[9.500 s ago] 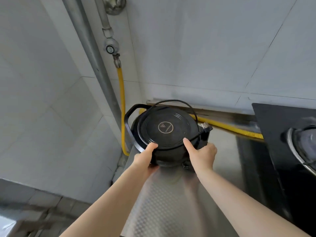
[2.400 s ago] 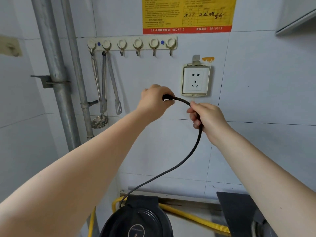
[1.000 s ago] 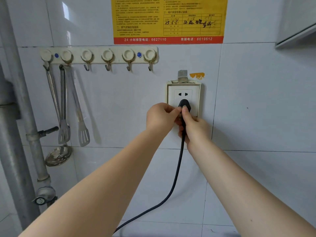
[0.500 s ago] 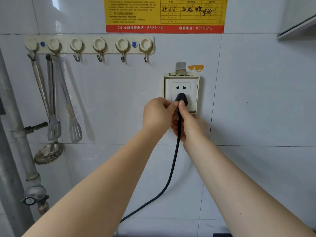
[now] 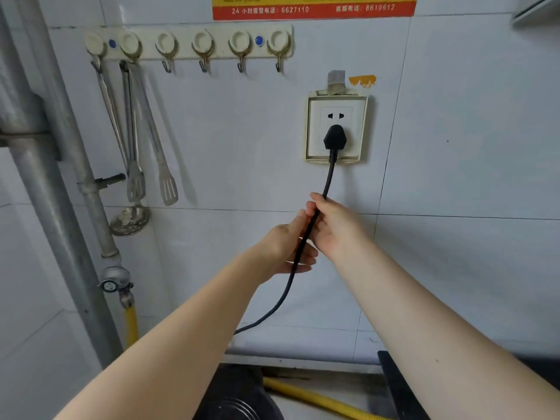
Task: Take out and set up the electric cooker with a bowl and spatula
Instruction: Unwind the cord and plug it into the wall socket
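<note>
Far left, a grey pipe (image 5: 54,183) is running down the tiled wall, and beside it the hook rail (image 5: 188,43) is carrying the hanging utensils: a ladle (image 5: 128,219) and two slotted spatulas (image 5: 168,186) (one of these is presumably the spatula the task wants, and it is hanging there untouched).

Moving right, the left hand (image 5: 285,247) is now sitting low and well below the socket, its palm turned up and its fingers loosely spread, with the black cord (image 5: 291,277) running across them rather than being pinched. Half a second ago this hand was up at the outlet, pressing at the plug.

Just beside it, the right hand (image 5: 333,225) is dropping away too, its thumb and fingers curled round the cord a little below the wall plate. The plug (image 5: 335,139) is now standing alone in the lower holes of the socket (image 5: 336,128), fully seated as far as can be judged, with no finger on it.

So the powering-up step is looking done, and the hands are letting the cord fall slack toward the electric cooker (image 5: 236,401), whose dark top is just showing at the bottom edge, on the counter below. The bowl is not in view; fetching it and a spatula is what remains.
</note>
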